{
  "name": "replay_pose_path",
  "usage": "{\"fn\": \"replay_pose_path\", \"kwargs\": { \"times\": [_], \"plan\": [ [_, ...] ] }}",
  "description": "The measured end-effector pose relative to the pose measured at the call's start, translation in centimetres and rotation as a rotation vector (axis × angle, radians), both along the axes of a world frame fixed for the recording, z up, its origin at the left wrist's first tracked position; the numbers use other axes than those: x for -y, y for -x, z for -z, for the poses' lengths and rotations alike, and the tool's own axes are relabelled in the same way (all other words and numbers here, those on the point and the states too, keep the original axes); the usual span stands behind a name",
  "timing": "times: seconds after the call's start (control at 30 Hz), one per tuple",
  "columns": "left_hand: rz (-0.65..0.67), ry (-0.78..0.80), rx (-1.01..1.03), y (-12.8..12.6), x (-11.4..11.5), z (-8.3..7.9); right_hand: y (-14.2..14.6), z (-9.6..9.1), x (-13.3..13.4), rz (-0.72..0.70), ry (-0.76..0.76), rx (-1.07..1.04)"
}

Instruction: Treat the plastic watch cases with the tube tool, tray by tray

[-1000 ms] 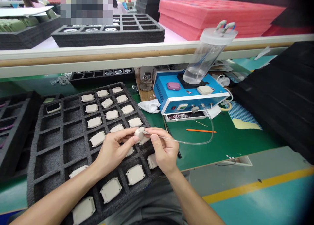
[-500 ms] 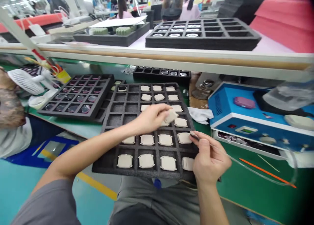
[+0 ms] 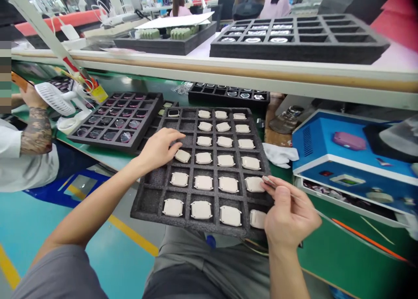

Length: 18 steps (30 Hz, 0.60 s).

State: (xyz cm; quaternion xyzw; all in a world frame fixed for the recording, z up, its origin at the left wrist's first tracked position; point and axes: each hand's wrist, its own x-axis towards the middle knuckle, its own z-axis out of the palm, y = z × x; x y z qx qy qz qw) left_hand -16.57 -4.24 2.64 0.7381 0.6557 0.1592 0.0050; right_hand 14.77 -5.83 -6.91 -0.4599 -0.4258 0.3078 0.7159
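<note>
A black foam tray [image 3: 153,190] with many square cells lies in front of me, most of its right-hand cells holding a beige watch case each. My left hand [image 3: 160,147] rests over the tray's left middle, fingers loosely spread, touching a beige case [image 3: 182,156] lying tilted in its cell. My right hand [image 3: 289,214] hovers at the tray's right edge, fingers pinched on a thin nozzle tip [image 3: 268,181] with a clear tube running off to the right.
A blue machine box [image 3: 329,157] stands right, a white cloth [image 3: 280,154] beside it. More foam trays [image 3: 114,120] lie left and on the upper shelf [image 3: 294,33]. A co-worker's tattooed arm [image 3: 35,131] is at far left. An orange stick [image 3: 369,240] lies on the green mat.
My left hand carried the beige case away from the nozzle, down-left, and set it into a tray cell. My view swung left. The right hand kept the nozzle.
</note>
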Motion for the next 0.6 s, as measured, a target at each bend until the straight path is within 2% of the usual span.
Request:
{"fn": "replay_pose_path", "kwargs": {
  "times": [0.2, 0.3, 0.4, 0.47, 0.57, 0.6],
  "plan": [
    [-0.221, 0.082, -0.096, 4.5, -10.3, -1.1, -0.1, 0.1, 0.1, -0.002, 0.013, 0.029],
    [-0.257, 0.128, -0.093, 6.0, -13.4, -1.5, -0.1, 0.0, 0.2, -0.013, 0.015, 0.034],
    [-0.257, 0.106, -0.077, 5.6, -13.5, -2.3, -0.2, 0.0, 0.2, -0.024, 0.017, 0.03],
    [-0.235, 0.065, -0.062, 3.7, -12.4, -2.7, -0.1, 0.0, 0.1, -0.034, 0.018, 0.023],
    [-0.079, 0.03, 0.127, -1.9, -9.5, -2.4, 0.0, -0.1, -0.2, -0.043, 0.0, 0.008],
    [0.029, 0.05, 0.337, -4.3, -8.3, -2.0, 0.1, -0.2, -0.3, -0.039, -0.012, 0.001]
  ]
}}
